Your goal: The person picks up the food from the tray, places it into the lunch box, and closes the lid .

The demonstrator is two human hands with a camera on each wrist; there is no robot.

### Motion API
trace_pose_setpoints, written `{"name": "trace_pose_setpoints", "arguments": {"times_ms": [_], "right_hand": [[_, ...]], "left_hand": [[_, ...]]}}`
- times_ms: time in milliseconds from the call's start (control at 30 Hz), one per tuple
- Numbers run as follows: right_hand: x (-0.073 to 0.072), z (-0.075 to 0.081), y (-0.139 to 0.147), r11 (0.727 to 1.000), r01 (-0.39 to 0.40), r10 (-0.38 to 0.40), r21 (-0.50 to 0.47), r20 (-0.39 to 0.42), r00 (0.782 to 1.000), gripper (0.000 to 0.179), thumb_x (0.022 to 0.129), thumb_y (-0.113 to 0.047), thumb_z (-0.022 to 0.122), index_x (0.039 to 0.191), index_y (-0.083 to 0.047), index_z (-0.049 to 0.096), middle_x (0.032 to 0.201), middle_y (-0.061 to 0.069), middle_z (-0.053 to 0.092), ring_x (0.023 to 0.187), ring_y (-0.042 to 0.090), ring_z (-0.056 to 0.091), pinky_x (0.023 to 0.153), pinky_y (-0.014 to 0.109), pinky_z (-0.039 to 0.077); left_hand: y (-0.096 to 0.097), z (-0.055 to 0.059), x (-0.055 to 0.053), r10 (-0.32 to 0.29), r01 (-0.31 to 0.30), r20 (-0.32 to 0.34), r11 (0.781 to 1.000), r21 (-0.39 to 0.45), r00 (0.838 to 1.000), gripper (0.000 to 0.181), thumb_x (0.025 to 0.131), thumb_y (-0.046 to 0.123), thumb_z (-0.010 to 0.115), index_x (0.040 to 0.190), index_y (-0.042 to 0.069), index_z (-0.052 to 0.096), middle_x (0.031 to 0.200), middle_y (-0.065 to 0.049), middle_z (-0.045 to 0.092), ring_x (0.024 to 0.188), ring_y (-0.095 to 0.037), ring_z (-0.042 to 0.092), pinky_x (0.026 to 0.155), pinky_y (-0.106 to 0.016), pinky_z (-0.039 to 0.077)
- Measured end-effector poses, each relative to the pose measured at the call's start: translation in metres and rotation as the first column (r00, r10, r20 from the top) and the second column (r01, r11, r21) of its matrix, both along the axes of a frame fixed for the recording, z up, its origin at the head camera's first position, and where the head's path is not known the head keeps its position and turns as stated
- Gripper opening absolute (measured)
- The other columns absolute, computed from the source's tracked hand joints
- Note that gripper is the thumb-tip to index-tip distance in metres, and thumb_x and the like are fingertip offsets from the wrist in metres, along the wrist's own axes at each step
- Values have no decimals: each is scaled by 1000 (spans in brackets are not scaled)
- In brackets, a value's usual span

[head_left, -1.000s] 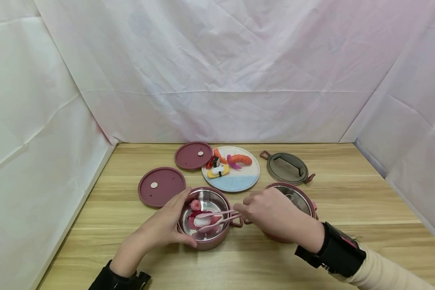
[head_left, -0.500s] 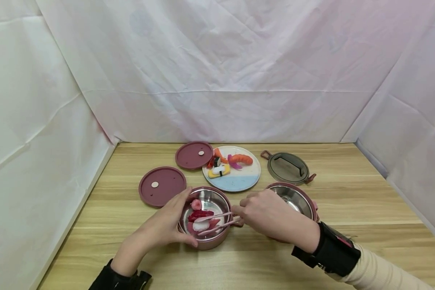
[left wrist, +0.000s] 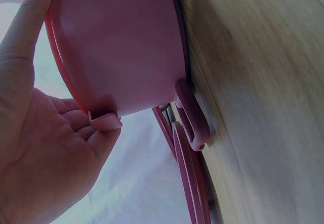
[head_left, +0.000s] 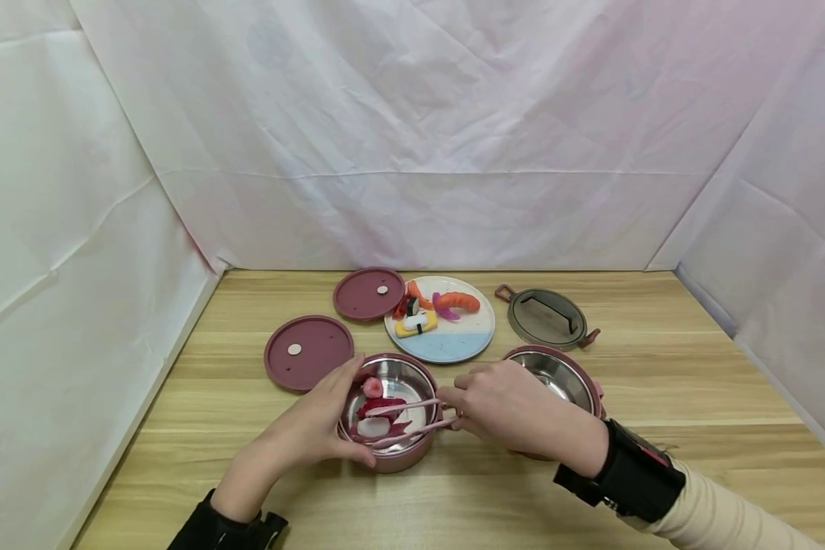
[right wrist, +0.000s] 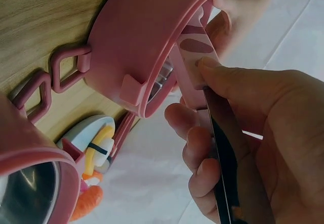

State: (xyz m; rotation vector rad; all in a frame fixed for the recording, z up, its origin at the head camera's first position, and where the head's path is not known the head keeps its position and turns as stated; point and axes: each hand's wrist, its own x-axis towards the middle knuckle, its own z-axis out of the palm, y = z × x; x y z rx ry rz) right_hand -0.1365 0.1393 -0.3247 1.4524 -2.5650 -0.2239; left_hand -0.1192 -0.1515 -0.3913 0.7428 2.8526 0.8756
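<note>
My left hand (head_left: 302,431) grips the left side of a pink pot (head_left: 396,463), thumb at the front and fingers at the back. In the left wrist view, its fingers sit by a latch tab (left wrist: 106,122) on the rim. My right hand (head_left: 498,405) holds pink tongs (head_left: 404,407), whose arms reach over the right rim into the pot. Spread apart, the tong tips lie on either side of a white-and-pink play-food piece (head_left: 373,428). Behind that piece are a dark red piece (head_left: 383,402) and a small pink round piece (head_left: 373,388). The right wrist view shows thumb and fingers around the tongs (right wrist: 196,46).
A second pot (head_left: 571,378) stands under my right forearm. Two maroon lids (head_left: 316,336) lie at the left, one touching the edge of a plate (head_left: 447,347) with play sushi (head_left: 417,325) and a shrimp (head_left: 459,301). A glass lid (head_left: 546,328) lies back right.
The tongs' arms have spread wider and shifted slightly left with my right hand. The white-and-pink piece has moved left and lower in the view. My left hand stays at the pot.
</note>
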Motion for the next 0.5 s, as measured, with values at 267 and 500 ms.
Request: {"name": "trace_pose_setpoints", "arguments": {"times_ms": [267, 500], "right_hand": [[-3, 4, 7, 999, 27, -27, -39, 4, 1000, 32, 87, -43, 75, 111, -22, 70, 77, -9, 65, 62, 5, 58, 47, 20, 39], [-7, 13, 15, 993, 83, -85, -79, -15, 996, 40, 85, -39, 78, 118, -19, 70, 84, -7, 68, 68, 8, 62, 51, 22, 45]], "left_hand": [[0, 0, 0, 0, 0, 4, 1000, 2, 1000, 133, 58, 55, 89, 157, -1, 19, 162, -21, 28, 150, -38, 29, 120, -53, 32], [0, 0, 0, -7, 7, 8, 1000, 3, 1000, 134, 59, 57, 88, 158, 1, 17, 162, -19, 29, 150, -37, 28, 121, -53, 31]]}}
